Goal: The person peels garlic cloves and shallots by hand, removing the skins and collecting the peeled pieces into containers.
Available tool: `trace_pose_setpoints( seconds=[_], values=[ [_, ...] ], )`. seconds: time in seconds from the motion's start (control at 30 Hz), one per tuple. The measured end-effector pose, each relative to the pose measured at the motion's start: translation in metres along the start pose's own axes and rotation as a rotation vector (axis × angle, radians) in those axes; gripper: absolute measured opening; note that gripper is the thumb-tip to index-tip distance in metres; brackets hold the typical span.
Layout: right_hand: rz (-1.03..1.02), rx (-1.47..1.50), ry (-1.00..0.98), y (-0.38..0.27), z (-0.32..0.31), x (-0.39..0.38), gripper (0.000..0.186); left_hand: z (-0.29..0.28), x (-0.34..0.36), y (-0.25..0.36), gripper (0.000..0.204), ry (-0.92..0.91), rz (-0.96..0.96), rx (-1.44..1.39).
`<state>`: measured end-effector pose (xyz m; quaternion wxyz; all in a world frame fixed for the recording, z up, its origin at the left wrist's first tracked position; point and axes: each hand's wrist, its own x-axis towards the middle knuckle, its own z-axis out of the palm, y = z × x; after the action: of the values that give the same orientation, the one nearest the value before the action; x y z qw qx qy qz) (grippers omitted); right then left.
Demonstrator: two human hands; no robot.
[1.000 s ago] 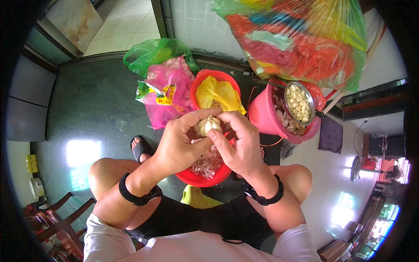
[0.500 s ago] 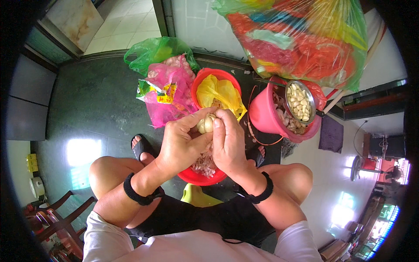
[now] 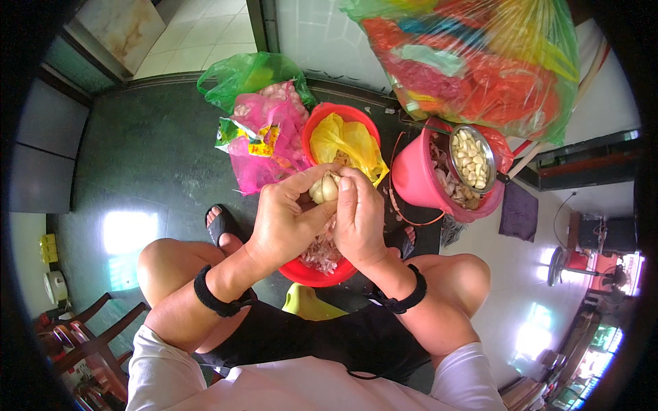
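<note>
We can pass over loads of open dark floor [image 3: 151,154] left of our left hand [image 3: 282,222]. Straight ahead, the farther red basin [image 3: 356,115] is in our way, pink mesh bag [image 3: 284,152] just beside it, and the pink bucket [image 3: 415,177] kinda blocks front right.

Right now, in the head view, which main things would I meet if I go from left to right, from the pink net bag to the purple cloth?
Pink net bag, garlic bulb, right hand, pink bucket, purple cloth.
</note>
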<state>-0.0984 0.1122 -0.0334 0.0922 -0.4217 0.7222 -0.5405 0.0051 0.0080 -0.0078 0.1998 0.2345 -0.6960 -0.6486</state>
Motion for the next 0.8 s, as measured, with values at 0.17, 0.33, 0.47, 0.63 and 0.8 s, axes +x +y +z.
trace_pose_setpoints(
  seconds=[0.17, 0.33, 0.47, 0.63, 0.8],
  values=[
    [0.045, 0.076, 0.024, 0.001, -0.002, 0.002, 0.027, 0.003, 0.000, 0.004, 0.041, 0.012, 0.030, -0.028],
    [0.165, 0.232, 0.097, -0.002, -0.004, 0.004, 0.034, 0.008, 0.001, -0.003, 0.043, -0.003, 0.065, -0.224],
    [0.377, 0.550, 0.123, 0.006, -0.009, 0.005, 0.037, 0.008, 0.005, -0.003, 0.044, -0.056, 0.119, -0.327],
    [0.423, 0.537, 0.011, 0.010, -0.011, 0.005, 0.035, 0.003, 0.007, -0.012, 0.035, -0.157, 0.048, -0.500],
    [0.638, 0.842, 0.082, -0.009, -0.010, 0.006, 0.031, 0.009, 0.007, -0.002, 0.033, -0.106, -0.072, -0.612]
  ],
)
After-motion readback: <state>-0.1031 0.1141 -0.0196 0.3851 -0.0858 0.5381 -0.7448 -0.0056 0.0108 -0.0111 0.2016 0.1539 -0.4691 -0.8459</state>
